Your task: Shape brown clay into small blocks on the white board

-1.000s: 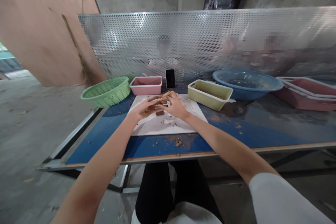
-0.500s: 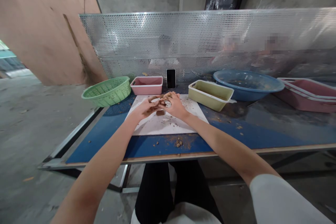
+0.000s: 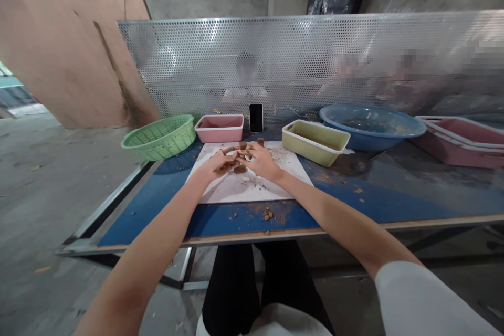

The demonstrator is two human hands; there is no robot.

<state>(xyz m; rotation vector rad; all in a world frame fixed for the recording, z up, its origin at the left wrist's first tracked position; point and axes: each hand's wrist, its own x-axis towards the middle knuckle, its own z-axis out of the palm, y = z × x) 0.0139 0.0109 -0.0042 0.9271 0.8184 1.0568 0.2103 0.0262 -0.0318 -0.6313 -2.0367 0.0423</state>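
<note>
My left hand (image 3: 221, 163) and my right hand (image 3: 263, 161) meet over a white sheet (image 3: 212, 194), fingertips pressed together. Between them is a small brown clay-like piece (image 3: 248, 155), mostly hidden by the fingers. Just below the fingertips a brown block (image 3: 240, 169) lies on the sheet. Two more brown pieces show behind the hands: a left one (image 3: 243, 145) and a right one (image 3: 260, 142). Brown crumbs are scattered over the sheet, mainly on its right half.
Along the back stand a green basket (image 3: 157, 139), a pink bin (image 3: 219, 135), an upright phone (image 3: 255, 118), a yellow-green bin (image 3: 311, 149), a blue basin (image 3: 366, 139) and pink trays (image 3: 457, 149). Brown pebbles (image 3: 268, 215) lie near the blue table's front edge. A perforated metal panel (image 3: 291, 47) rises behind.
My right hand's fingers have come down and closer to the left hand's fingertips. The brown pieces behind the hands now show more plainly.
</note>
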